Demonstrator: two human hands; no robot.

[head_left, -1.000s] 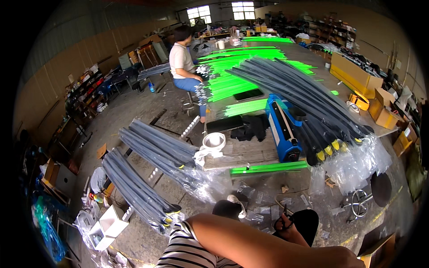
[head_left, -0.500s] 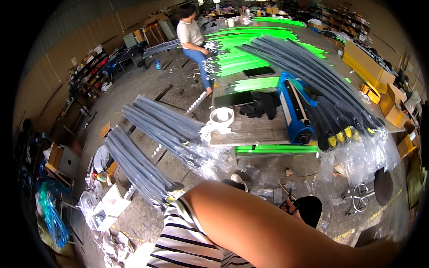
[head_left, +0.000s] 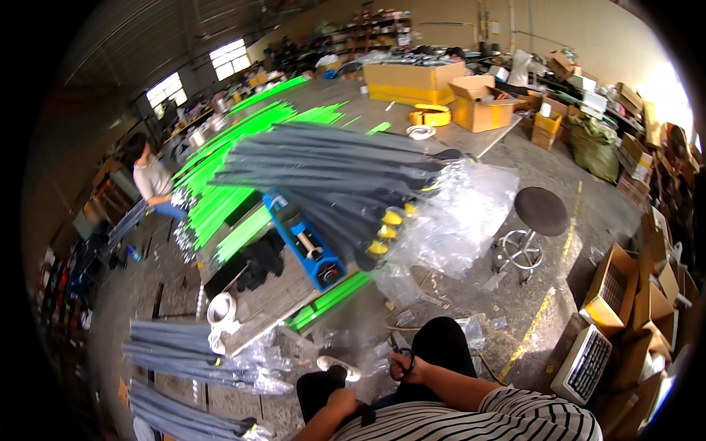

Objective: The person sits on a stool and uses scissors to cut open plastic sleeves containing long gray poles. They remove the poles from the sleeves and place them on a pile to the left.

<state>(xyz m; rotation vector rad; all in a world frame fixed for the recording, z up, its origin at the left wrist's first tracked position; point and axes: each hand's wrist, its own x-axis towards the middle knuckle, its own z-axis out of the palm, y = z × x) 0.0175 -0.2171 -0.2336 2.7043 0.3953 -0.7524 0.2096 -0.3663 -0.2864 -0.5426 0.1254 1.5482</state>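
Observation:
My right hand [head_left: 410, 367] is closed round the dark handles of a pair of scissors [head_left: 396, 342], above my dark trouser leg. Low at my waist, my left hand [head_left: 341, 403] has its fingers curled; whatever may be inside them is hidden. Ahead is a wooden table [head_left: 257, 308] with a blue sealing machine [head_left: 303, 241] at its near edge. Long dark grey tubes [head_left: 323, 158] in clear plastic bags lie across it, several with yellow ends. Bright green strips [head_left: 243, 143] are piled behind them.
A round stool [head_left: 541, 211] stands right of the table. Open cartons [head_left: 610, 287] line the right side. More bagged tubes [head_left: 176, 349] lie at the lower left, near a white tape roll [head_left: 221, 309]. A person [head_left: 151, 175] is at the table's far left.
My view has swung to the right. The bare arm that crossed the foreground has come down, and my left hand is now at my waist. The scissors stay in my right hand.

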